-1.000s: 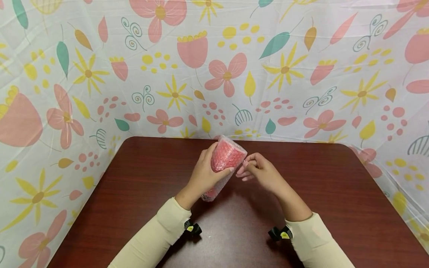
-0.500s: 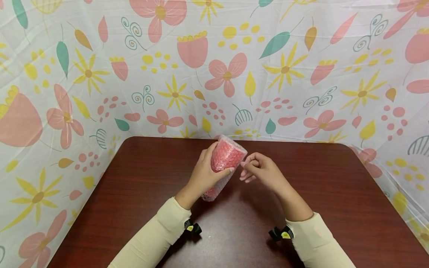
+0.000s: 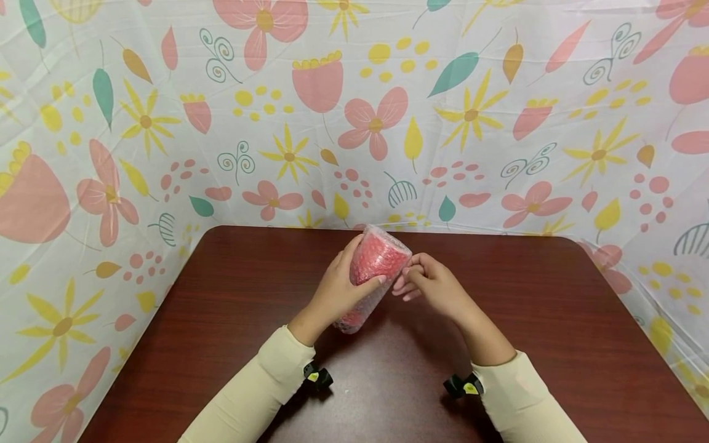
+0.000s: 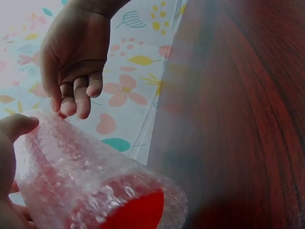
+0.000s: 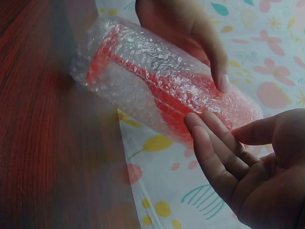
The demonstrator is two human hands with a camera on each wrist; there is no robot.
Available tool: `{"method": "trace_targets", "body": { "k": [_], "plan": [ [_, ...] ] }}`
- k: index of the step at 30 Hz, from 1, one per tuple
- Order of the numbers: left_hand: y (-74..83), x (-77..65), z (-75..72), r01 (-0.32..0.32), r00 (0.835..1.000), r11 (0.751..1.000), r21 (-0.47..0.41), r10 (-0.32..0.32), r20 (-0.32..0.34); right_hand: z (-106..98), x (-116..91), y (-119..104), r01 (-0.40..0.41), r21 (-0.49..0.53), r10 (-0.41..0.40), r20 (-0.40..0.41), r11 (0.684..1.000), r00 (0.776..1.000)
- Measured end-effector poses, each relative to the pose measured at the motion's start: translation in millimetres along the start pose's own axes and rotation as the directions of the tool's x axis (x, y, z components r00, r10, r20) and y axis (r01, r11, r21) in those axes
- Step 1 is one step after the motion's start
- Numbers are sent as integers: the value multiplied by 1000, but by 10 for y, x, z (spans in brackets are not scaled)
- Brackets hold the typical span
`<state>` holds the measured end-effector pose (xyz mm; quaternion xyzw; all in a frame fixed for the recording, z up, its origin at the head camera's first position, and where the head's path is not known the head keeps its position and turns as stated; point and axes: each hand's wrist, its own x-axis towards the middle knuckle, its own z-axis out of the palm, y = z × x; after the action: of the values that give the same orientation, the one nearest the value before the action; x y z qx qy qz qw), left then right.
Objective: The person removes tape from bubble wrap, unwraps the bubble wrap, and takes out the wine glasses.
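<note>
A red stemmed goblet shows through a tube of clear bubble wrap. My left hand grips the wrapped bowl end, its thumb across the near side, and the roll leans up to the right. At the upper right rim of the wrap, my right hand has its thumb and index finger brought together; whether they pinch the film I cannot tell. Its other fingers lie loosely along the side of the roll. In the left wrist view the goblet's red foot faces the camera inside the wrap's end.
The dark wooden table lies under both hands. A floral-patterned cloth hangs behind it and along both sides. Each wrist wears a black strap with a small camera, the left camera and right camera close over the table.
The right fingers drew slightly away from the wrap half a second ago and are back at its rim now. The left hand has shifted the wrapped goblet slightly to the right.
</note>
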<state>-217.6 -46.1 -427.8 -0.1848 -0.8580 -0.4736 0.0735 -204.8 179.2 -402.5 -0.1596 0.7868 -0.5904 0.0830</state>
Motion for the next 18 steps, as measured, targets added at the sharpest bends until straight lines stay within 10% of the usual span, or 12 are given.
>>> {"method": "trace_targets", "body": {
  "k": [18],
  "plan": [
    [-22, -2, 15, 87, 991, 996, 17, -85, -106, 1, -14, -32, 24, 0, -24, -29, 1000, 999]
  ]
}}
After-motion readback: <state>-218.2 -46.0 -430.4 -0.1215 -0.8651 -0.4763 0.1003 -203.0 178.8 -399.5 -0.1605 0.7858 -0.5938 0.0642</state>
